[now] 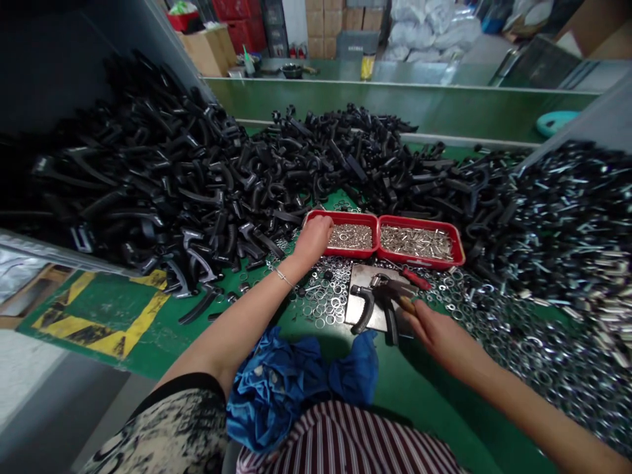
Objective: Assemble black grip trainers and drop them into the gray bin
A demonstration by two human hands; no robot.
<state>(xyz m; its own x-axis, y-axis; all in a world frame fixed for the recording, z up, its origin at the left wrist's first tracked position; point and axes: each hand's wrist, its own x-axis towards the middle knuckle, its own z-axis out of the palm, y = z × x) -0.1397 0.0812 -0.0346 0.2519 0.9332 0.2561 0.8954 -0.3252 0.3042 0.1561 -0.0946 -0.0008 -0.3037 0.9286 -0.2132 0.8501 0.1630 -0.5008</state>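
Observation:
My left hand [313, 238] reaches into the left red tray [345, 217] of small silver parts, fingers curled over its near corner; what they hold is hidden. A thin bracelet circles that wrist. My right hand [434, 329] rests on the green table, fingertips pinched on a black curved handle part [378, 299] that lies across a small metal plate [359, 280]. A red-handled tool [415, 278] lies just behind the plate. Loose metal washers [326, 296] are scattered between the two hands.
A huge heap of black plastic handles [172, 178] fills the left and back. A second red tray [457, 240] holds silver pins. Piles of metal rings and parts [567, 263] spread to the right. A blue cloth [286, 382] lies in my lap. Boxes stand beyond a green bench [395, 99].

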